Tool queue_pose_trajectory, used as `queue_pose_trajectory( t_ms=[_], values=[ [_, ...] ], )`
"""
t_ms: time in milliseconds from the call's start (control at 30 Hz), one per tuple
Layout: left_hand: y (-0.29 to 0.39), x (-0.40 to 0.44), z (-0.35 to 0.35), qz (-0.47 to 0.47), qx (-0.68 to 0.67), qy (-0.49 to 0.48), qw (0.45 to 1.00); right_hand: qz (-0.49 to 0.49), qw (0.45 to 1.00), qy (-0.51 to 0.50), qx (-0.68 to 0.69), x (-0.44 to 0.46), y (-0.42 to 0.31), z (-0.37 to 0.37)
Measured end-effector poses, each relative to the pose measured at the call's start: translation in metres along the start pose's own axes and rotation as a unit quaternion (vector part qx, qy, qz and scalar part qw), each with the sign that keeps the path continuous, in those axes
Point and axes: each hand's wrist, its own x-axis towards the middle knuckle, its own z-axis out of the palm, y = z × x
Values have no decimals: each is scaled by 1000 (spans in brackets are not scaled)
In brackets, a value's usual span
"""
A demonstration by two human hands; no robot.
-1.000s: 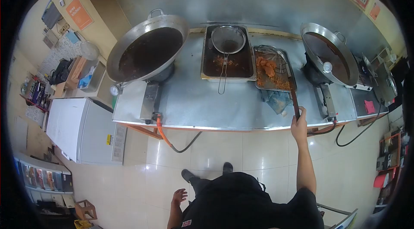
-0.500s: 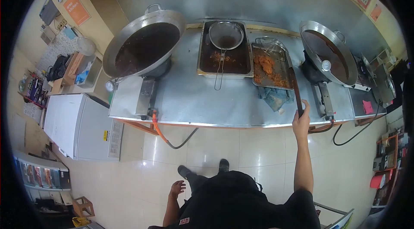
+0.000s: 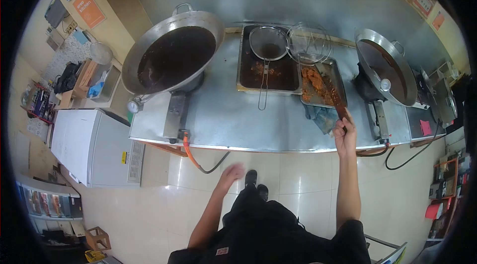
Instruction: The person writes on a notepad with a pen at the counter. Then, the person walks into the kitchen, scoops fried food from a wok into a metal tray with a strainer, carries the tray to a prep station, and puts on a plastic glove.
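Note:
My right hand (image 3: 345,132) is closed round the brown handle of a wire skimmer (image 3: 309,43). The skimmer's round wire head is raised over the back of a metal tray (image 3: 343,97) and the edge of the pan beside it. In that tray lie orange-brown fried pieces and crumbs (image 3: 314,82). A fine mesh strainer (image 3: 269,43) rests on a rectangular pan (image 3: 243,87) of dark liquid with crumbs. Over the floor in front of the table, my left hand (image 3: 231,173) is smeared by motion, touching nothing I can see.
A large wok (image 3: 218,25) of dark oil with a thermometer (image 3: 133,106) stands on a burner at the left. Another wok (image 3: 410,77), also with a thermometer (image 3: 385,84), is at the right. A blue-grey cloth (image 3: 320,117) lies under the tray. An orange hose (image 3: 189,152) hangs in front.
The skimmer's head has risen from the tray and moved up and left towards the strainer. My left hand has swung forward and right. The view has shifted slightly.

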Motion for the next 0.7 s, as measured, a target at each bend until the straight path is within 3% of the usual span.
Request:
queue_pose_trajectory(
  t_ms=[167, 267, 367, 500, 700],
  values=[
    [99, 153, 69, -6, -173, -12, 985, 60, 985, 27, 162, -3, 48, 14],
    [135, 202, 89, -20, -230, -84, 969, 83, 974, 57, 205, -14, 60, 15],
    [187, 205, 106, 101, -185, -86, 974, 70, 982, 45, 169, -39, 62, 5],
    [301, 205, 132, 115, -105, -95, 983, 47, 993, 31, 103, -80, 49, 32],
    [411, 238, 181, 135, -129, -144, 972, 34, 998, 37, 43, -95, 48, 42]
  ],
)
